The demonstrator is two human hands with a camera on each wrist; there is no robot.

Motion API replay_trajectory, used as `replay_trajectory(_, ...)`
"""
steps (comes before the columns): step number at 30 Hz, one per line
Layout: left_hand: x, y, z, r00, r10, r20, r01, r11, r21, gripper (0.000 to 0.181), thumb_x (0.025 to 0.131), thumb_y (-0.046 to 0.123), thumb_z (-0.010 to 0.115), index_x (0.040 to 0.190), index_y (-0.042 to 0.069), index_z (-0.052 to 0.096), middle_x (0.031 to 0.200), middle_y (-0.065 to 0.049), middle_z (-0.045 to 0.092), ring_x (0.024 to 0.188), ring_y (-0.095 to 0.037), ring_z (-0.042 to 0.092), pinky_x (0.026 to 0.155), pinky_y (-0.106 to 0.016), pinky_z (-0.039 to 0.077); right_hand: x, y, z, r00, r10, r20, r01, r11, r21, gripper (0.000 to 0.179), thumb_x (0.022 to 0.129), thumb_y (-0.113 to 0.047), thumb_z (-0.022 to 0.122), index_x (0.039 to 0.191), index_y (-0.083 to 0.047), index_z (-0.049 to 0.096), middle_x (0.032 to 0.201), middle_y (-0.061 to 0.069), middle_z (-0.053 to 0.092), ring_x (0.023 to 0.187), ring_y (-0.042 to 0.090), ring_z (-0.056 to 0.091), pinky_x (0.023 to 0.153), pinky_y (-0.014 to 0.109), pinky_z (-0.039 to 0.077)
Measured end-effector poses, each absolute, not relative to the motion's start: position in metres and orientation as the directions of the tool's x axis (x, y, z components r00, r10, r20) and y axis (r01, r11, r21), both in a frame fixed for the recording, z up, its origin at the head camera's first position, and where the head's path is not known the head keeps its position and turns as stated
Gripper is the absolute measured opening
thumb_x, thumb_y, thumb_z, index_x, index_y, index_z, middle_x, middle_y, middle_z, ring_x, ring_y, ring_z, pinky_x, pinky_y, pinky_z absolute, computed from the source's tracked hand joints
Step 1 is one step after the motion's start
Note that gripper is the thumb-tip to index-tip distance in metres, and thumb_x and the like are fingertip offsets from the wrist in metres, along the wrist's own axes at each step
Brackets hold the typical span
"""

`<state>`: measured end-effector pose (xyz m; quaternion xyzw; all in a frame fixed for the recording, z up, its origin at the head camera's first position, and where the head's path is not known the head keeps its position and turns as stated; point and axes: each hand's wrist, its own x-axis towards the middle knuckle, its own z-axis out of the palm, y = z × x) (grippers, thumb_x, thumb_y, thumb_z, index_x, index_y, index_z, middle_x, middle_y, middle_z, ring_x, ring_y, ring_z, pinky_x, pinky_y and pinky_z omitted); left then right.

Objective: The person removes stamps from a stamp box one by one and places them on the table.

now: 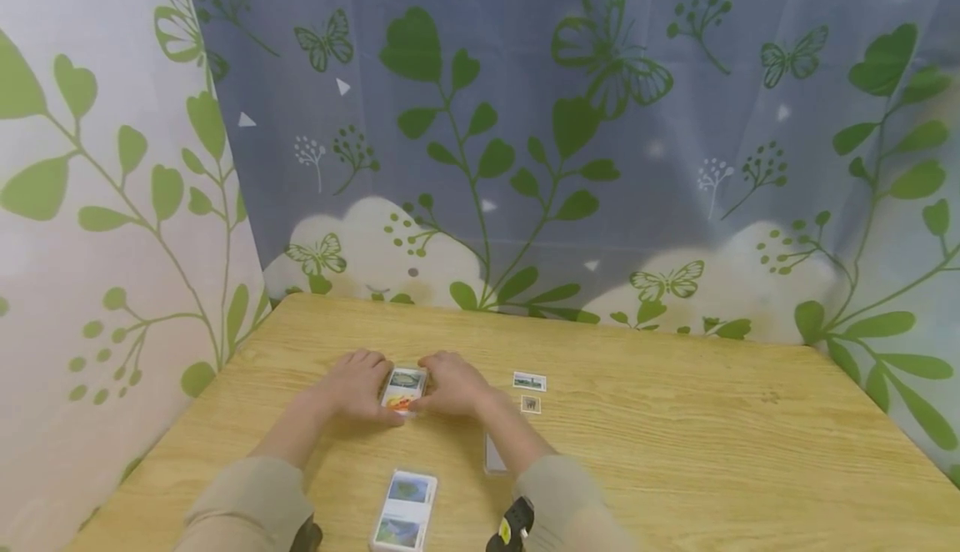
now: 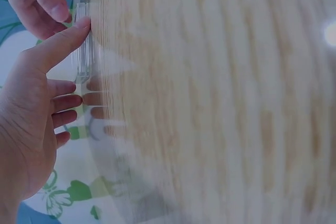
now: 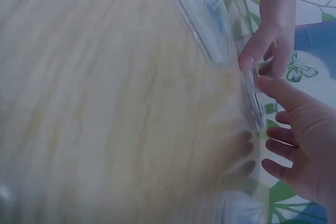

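Your left hand (image 1: 354, 385) loosely spread, thumb at near end of picture pack (image 1: 406, 387), which lies just to its right, left of table's (image 1: 675, 452) middle. Pack between both hands, neither plainly nearer; long axis runs front to back, far end toward far edge. Your right hand (image 1: 457, 385) beside it, fingers loose, thumb at near-right corner.
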<state>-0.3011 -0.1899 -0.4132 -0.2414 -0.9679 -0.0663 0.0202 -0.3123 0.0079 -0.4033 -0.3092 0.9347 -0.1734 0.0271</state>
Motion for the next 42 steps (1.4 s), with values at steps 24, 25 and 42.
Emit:
replay_trajectory(24, -0.2982, -0.1904, -0.4154, -0.886, 0.461, 0.056, 0.464, 0.877, 0.129, 0.076, 0.071, 0.050, 0.065, 0.123, -0.004, 0.050, 0.124, -0.018, 0.049, 0.118, -0.036, 0.041, 0.101, -0.053, 0.029, -0.3117, -0.0023, -0.4105, -0.785, -0.620, 0.001, -0.613, 0.775, -0.154, 0.075, 0.075, -0.047, 0.068, 0.134, -0.007, 0.046, 0.132, 0.008, 0.049, 0.120, 0.024, 0.045, 0.098, 0.037, 0.039)
replay_trajectory(25, -0.2982, -0.1902, -0.4151, -0.887, 0.458, 0.051, 0.461, 0.878, 0.127, 0.077, 0.072, 0.050, 0.065, 0.124, -0.004, 0.049, 0.124, -0.018, 0.049, 0.119, -0.036, 0.040, 0.101, -0.053, 0.029, -0.3119, -0.0022, -0.4105, -0.785, -0.619, 0.001, -0.612, 0.776, -0.154, 0.075, 0.075, -0.048, 0.068, 0.134, -0.007, 0.046, 0.132, 0.008, 0.049, 0.120, 0.024, 0.045, 0.098, 0.037, 0.039)
replay_trajectory(42, -0.2947, -0.1883, -0.4107, -0.879, 0.473, 0.061, 0.477, 0.873, 0.102, 0.077, 0.072, 0.048, 0.062, 0.124, -0.007, 0.049, 0.122, -0.019, 0.050, 0.114, -0.035, 0.042, 0.098, -0.051, 0.033, -0.3126, -0.0021, -0.4060, -0.787, -0.617, -0.001, -0.609, 0.776, -0.164, 0.074, 0.075, -0.048, 0.067, 0.133, -0.007, 0.047, 0.132, 0.007, 0.050, 0.121, 0.023, 0.045, 0.098, 0.037, 0.039)
